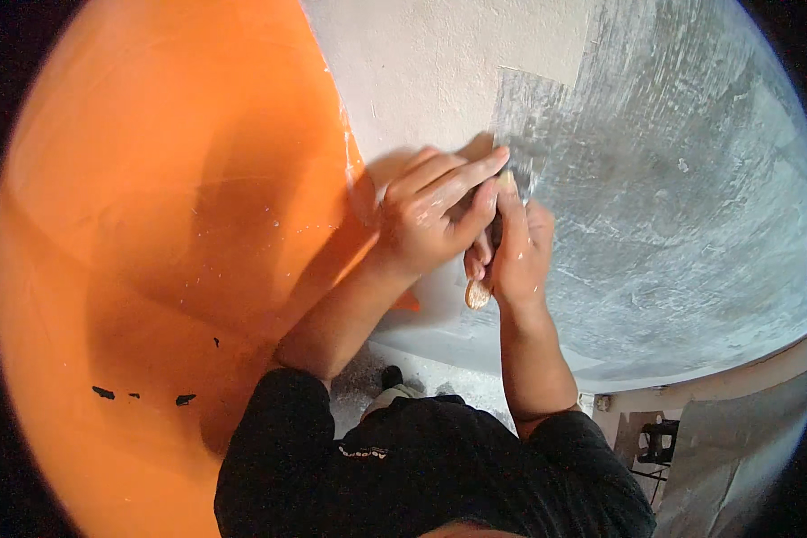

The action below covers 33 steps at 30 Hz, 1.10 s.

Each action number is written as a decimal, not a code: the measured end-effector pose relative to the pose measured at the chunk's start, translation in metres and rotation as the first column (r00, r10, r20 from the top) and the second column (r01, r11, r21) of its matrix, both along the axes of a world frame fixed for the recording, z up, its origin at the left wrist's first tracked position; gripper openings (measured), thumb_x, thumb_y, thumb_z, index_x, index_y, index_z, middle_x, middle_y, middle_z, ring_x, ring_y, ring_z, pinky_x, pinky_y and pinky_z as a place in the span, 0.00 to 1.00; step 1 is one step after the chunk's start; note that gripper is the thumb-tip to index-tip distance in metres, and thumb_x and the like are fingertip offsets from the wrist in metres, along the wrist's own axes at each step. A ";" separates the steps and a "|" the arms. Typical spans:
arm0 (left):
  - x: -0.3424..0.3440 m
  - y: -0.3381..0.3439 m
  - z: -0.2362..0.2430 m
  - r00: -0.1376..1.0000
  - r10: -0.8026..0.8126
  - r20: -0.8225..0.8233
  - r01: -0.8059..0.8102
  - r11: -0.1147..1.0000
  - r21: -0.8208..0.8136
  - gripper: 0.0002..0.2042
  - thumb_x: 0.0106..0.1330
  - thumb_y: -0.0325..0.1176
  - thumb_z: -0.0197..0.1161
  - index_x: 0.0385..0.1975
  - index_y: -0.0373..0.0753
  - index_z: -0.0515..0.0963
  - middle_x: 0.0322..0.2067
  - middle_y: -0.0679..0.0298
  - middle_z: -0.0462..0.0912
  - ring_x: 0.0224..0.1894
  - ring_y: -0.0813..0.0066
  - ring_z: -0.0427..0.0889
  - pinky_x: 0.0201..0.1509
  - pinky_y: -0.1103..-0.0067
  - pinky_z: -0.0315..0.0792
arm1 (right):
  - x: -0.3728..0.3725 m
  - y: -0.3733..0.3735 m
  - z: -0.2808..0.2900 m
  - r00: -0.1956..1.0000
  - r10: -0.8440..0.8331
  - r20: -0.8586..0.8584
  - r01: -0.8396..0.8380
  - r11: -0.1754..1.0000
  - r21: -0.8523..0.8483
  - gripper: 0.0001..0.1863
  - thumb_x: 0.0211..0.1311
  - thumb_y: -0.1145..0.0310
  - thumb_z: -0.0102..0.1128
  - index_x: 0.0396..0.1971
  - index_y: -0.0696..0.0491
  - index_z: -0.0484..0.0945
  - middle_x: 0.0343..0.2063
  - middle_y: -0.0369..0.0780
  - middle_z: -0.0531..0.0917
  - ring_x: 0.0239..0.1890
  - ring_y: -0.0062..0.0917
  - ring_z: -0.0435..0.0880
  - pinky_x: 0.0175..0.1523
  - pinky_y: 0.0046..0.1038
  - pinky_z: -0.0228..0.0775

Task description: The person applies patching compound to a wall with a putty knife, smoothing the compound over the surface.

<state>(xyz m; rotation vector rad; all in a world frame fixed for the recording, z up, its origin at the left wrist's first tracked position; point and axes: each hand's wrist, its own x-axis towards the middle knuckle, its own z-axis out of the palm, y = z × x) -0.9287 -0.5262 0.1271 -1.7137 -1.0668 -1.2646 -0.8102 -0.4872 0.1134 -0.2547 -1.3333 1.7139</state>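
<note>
Both bare arms reach forward from the body and converge. The left forearm slants up to the right from a bent elbow; the right forearm runs almost straight up. The left hand shows its back, index finger stretched out to the right, thumb angled across toward the other hand. The right hand is closed, lower fingers curled inward, one digit pointing up near the left thumb tip. Pale smears mark the skin of both hands.
</note>
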 end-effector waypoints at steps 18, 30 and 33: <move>0.036 -0.008 -0.082 0.282 -0.159 0.946 0.643 0.763 -0.064 0.13 0.74 0.34 0.51 0.29 0.33 0.75 0.22 0.71 0.76 0.25 0.89 0.71 0.27 0.84 0.67 | 0.000 0.003 -0.063 0.970 -0.199 0.141 0.182 0.975 0.125 0.26 0.72 0.60 0.50 0.11 0.55 0.73 0.09 0.33 0.73 0.09 0.14 0.68 0.14 0.20 0.57; 0.035 -0.001 -0.123 0.260 -0.002 0.966 0.620 0.767 -0.165 0.21 0.76 0.42 0.46 0.26 0.32 0.77 0.20 0.71 0.76 0.28 0.88 0.70 0.30 0.81 0.67 | -0.006 0.004 -0.105 0.937 -0.300 0.177 0.269 0.946 0.180 0.22 0.72 0.64 0.50 0.16 0.58 0.74 0.12 0.30 0.72 0.17 0.10 0.64 0.20 0.21 0.55; 0.037 -0.002 -0.115 0.293 -0.041 0.955 0.599 0.786 -0.150 0.22 0.75 0.41 0.48 0.22 0.32 0.76 0.16 0.73 0.72 0.24 0.89 0.67 0.25 0.81 0.64 | -0.002 0.004 -0.097 0.918 -0.305 0.253 0.257 0.944 0.205 0.22 0.73 0.65 0.49 0.17 0.57 0.74 0.12 0.30 0.72 0.17 0.10 0.64 0.20 0.21 0.55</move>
